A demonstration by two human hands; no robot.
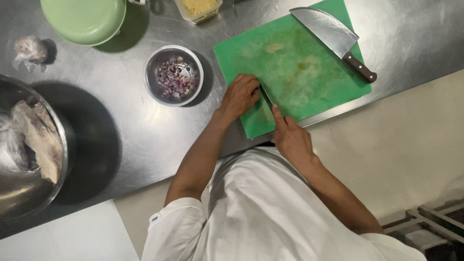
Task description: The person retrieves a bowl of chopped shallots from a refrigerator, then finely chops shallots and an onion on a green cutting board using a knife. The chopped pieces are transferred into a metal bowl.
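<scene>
Fingers of the left hand curl down on the near corner of the flat green plastic cutting board, beside a thin small blade that the right hand seems to grip. Such a blade is likely light, stiff and sharp, best held by its handle. Beyond the left hand, a small round steel bowl holds chopped purple onion.
</scene>
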